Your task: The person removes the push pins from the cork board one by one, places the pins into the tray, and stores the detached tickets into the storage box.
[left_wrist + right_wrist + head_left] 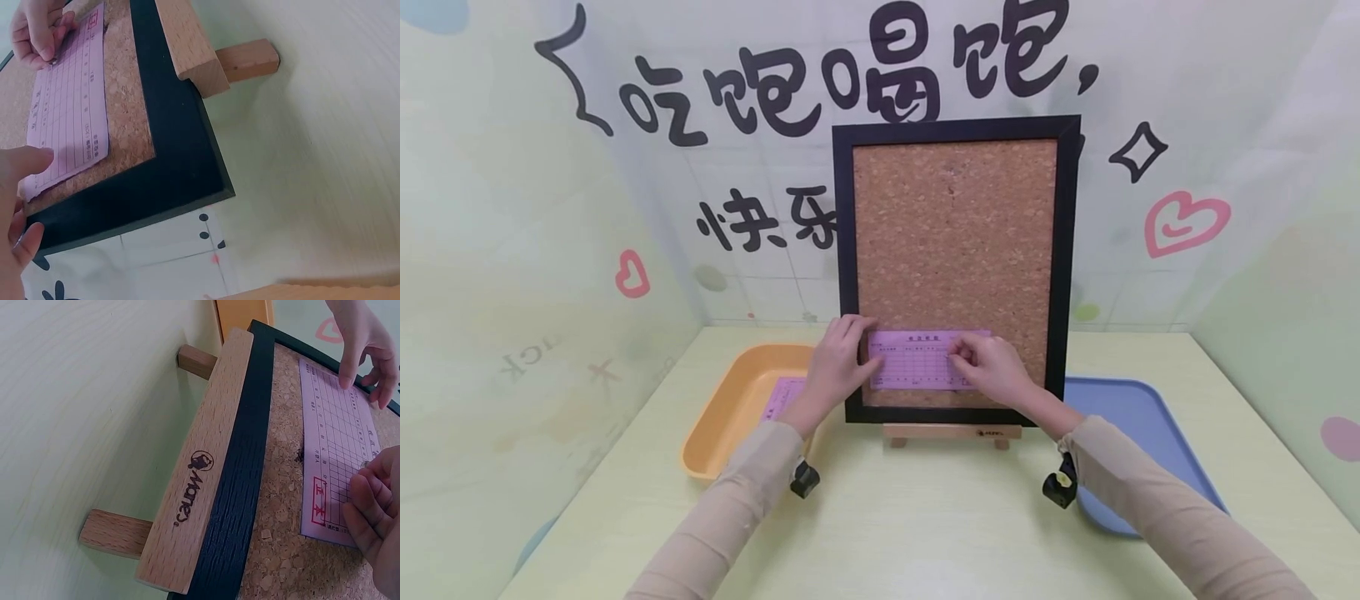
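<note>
Beige sleeves [730,517] reach up the worktop [925,517] from the near edge, each with a small black camera at the wrist, and both end at a pink slip of paper [917,360] printed with a ruled form. That slip lies flat against the lower part of a cork board [951,242], just above the bottom bar of the board's black frame [842,250]. Left hand [835,367] rests on the slip's left end, fingers fairly straight and pressing the paper to the cork; the right wrist view shows the fingertips [347,378] on the paper's edge. Right hand [992,367] has its fingers curled at the slip's right part, and the left wrist view shows what looks like a small metal pin [54,61] under its fingertips, pinched against the paper. Board and frame stand nearly upright on a low wooden easel [951,433], whose front ledge carries a printed logo [194,490]. To the left of the easel sits a yellow tray [722,417] with another pink slip [782,398] lying inside it. To the right lies a blue tray [1150,433], partly hidden by the right sleeve. Behind everything hangs a pale backdrop [550,250] with large black characters and pink hearts
</note>
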Tool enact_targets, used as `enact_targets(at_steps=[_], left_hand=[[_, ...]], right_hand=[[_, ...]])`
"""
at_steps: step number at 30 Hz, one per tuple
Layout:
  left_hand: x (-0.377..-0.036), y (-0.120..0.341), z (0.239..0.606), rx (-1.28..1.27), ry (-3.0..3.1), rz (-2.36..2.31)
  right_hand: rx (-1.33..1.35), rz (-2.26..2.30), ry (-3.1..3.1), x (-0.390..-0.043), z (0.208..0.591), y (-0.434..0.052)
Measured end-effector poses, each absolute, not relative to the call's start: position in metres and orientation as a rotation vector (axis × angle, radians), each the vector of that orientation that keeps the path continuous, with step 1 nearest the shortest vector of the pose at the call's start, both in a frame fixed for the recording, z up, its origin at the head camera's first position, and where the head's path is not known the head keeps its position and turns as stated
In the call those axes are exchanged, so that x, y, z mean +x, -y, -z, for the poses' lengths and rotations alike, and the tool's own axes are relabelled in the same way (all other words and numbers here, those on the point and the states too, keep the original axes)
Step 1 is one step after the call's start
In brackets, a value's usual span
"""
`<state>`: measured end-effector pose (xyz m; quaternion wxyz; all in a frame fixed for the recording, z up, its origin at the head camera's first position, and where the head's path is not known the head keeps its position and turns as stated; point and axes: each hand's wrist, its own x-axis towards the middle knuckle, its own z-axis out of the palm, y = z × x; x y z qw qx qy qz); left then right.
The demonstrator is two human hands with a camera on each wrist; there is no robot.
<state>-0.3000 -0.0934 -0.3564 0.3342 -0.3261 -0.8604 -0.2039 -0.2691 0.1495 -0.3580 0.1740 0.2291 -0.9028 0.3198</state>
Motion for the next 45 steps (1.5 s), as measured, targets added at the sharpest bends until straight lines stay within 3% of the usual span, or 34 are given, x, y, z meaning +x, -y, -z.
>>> enact_targets(at_steps=[45], left_hand=[[-0.3036, 0.0937, 0.3567, -0.876, 2.307, 0.515]], right_hand=[[0.662, -0.910, 2.548, -0.2691, 0.3582, -0.1501]])
